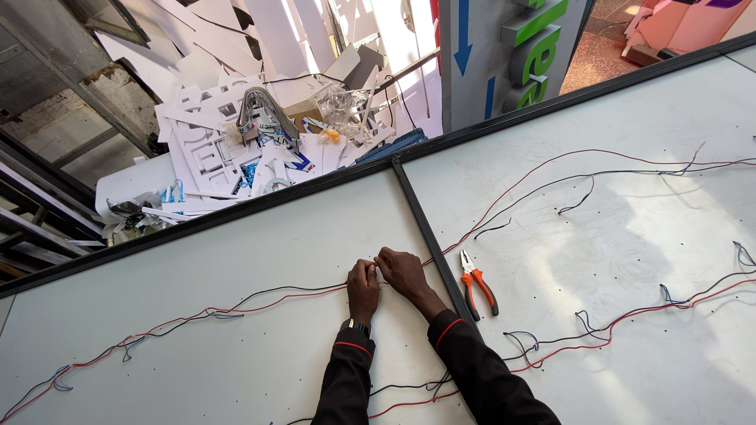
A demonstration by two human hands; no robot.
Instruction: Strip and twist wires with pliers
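Both hands meet over a large white panel (pixel 260 236). My left hand (pixel 363 290) and my right hand (pixel 402 272) pinch the same spot on a red and black wire pair (pixel 268 297), fingertips touching where the wires join. The wire runs left across the panel and right over a black divider strip (pixel 429 236). Both sleeves are black with red piping; a watch sits on the left wrist. Orange-handled pliers (pixel 477 287) lie on the panel just right of the strip, a short way from my right hand.
More red, black and blue wires (pixel 614 323) cross the right panel and the near edge. A black frame edge (pixel 236 208) borders the panels. Beyond it lies a heap of white cut-out letters and scraps (pixel 252 142) and a grey sign with green letters (pixel 512 55).
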